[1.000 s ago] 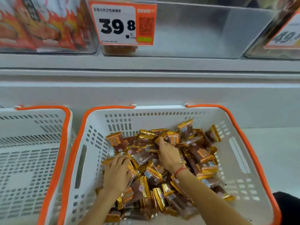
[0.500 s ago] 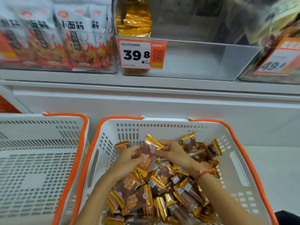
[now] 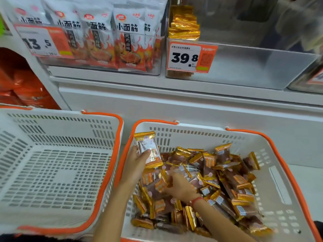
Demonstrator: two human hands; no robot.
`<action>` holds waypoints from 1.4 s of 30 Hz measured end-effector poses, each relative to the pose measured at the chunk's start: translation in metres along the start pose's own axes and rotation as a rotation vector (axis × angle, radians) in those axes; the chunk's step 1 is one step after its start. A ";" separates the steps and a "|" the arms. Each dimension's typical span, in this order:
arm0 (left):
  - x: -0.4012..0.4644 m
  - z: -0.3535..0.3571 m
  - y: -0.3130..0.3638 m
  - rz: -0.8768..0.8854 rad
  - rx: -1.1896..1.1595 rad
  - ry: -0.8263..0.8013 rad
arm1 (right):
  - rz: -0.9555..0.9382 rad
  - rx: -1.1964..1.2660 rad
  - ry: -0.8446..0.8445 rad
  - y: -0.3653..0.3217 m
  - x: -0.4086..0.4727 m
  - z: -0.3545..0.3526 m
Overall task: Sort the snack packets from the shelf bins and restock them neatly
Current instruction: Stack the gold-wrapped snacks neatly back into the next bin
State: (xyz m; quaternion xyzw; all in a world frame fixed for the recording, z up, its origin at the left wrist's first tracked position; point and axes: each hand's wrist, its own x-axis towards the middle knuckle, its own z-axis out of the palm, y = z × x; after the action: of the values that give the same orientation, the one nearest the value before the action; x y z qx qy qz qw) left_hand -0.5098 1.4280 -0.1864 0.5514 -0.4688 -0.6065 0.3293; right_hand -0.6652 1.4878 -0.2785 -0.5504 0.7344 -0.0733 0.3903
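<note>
Plainly mid-sort. Holding one packet (image 3: pixel 148 149) up in the left hand (image 3: pixel 138 159), near the far left corner of the right basket (image 3: pixel 279 154), just inside its left wall and clear of the pile. Gripped by the lower half, thumb across the face and fingers curled behind, gold crimped end pointing up. Likely kept upright and flat so as to square it for stacking, or to start a bundle in that hand. Left forearm lying along the basket's left wall, wrist bent back a little.

Set palm down with the right hand (image 3: pixel 180 187) on the heap of packets (image 3: pixel 227 180), towards its left side, forearm slanting in from the near edge, a red band (image 3: pixel 197 200) at the wrist. Too blurred to tell whether those fingers are spread, together, or clamped on a packet, though touching the pile at least. Probably feeling for the next one to pick out.

Heaped loose and every way up across the right basket's floor, hence the picking one by one. Just beside it on the left, rim near rim, the left basket (image 3: pixel 52 172), perhaps meant for sorted ones.

Up at the left end of the clear shelf bin (image 3: pixel 244 67), behind the price tag (image 3: pixel 190 57), a gold stack (image 3: pixel 185 23) lying flat and squared: presumably the pattern to copy when restocking.
</note>
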 end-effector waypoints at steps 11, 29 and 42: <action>-0.024 0.053 -0.030 -0.188 0.085 -0.014 | 0.183 1.083 0.244 0.011 -0.052 -0.088; -0.004 0.035 -0.026 -0.160 -0.354 0.104 | -0.174 0.171 0.131 0.015 -0.022 -0.025; -0.001 0.042 -0.021 -0.136 -0.271 0.059 | -0.207 -0.307 -0.060 0.050 -0.030 -0.063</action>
State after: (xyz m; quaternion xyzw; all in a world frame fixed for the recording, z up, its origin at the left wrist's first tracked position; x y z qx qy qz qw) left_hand -0.5478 1.4453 -0.2078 0.5497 -0.3343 -0.6687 0.3727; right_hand -0.7408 1.5127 -0.2477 -0.6783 0.6642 0.0164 0.3138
